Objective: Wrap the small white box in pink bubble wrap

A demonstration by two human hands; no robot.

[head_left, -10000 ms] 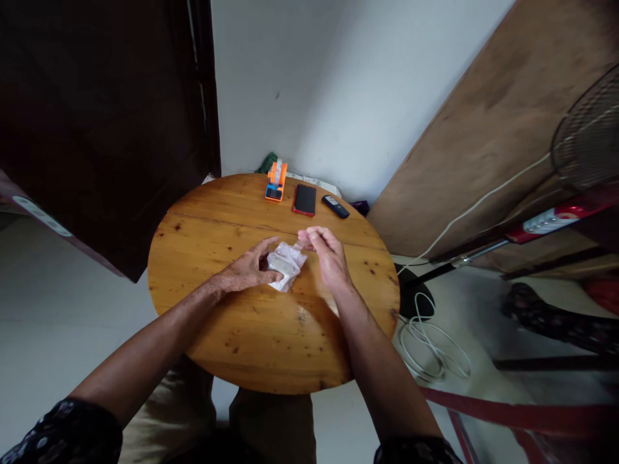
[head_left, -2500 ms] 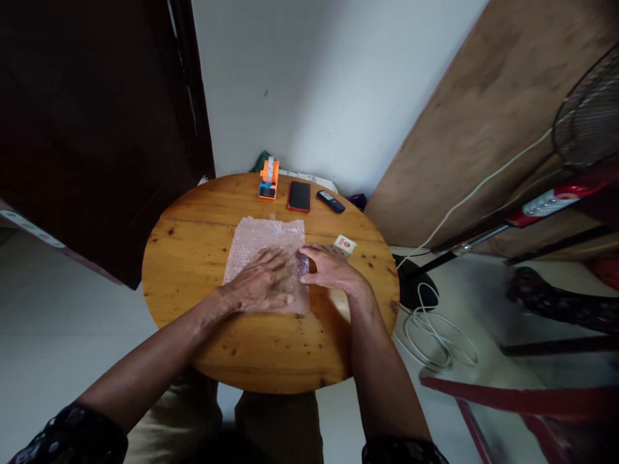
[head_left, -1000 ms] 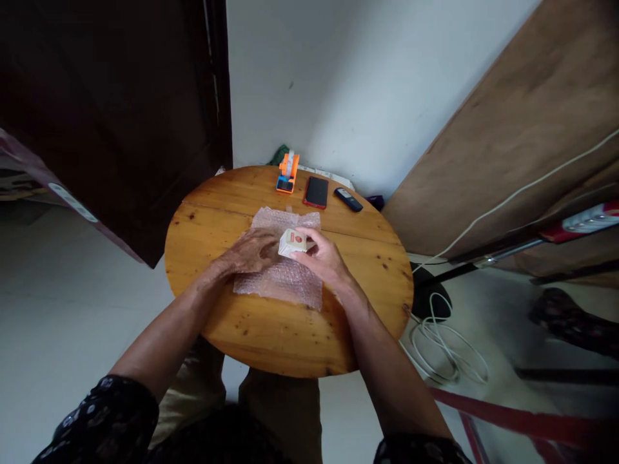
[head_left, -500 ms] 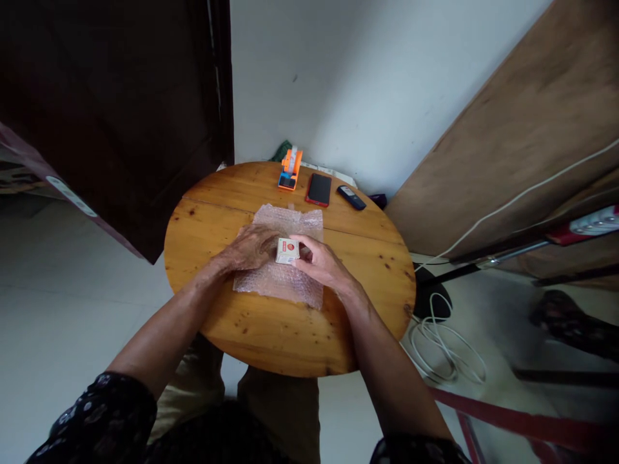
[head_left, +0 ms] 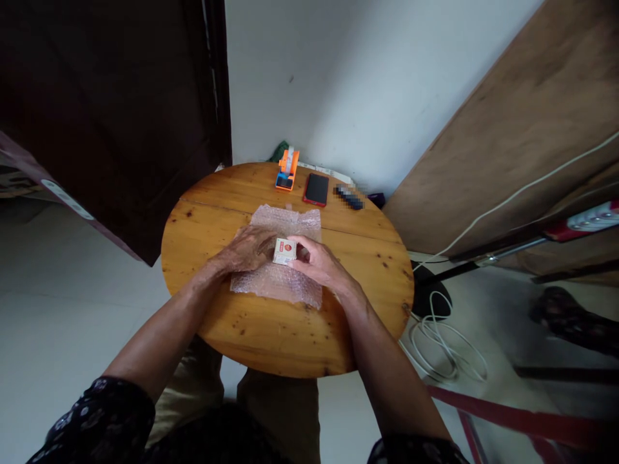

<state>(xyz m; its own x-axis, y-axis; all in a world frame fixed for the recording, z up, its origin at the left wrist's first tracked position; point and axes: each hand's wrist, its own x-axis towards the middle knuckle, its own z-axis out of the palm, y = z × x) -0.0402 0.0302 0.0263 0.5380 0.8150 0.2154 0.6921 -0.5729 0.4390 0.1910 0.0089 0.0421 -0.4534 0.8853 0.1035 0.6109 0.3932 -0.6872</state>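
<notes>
A small white box with red print sits over the middle of a sheet of bubble wrap, which lies spread on the round wooden table. My right hand grips the box from the right, thumb on the near side and fingers on the far side. Left of the box, my left hand rests palm down on the bubble wrap with its fingers stretched out. Its fingertips come close to the box; whether they touch it I cannot tell.
Along the back of the table stand an orange tape dispenser, a dark phone with a red edge and a blurred dark object. A white wall rises behind. Coiled white cable lies on the floor at right.
The whole view has shifted slightly, so everything appears a little further left. Both hands and the box keep nearly the same places on the bubble wrap.
</notes>
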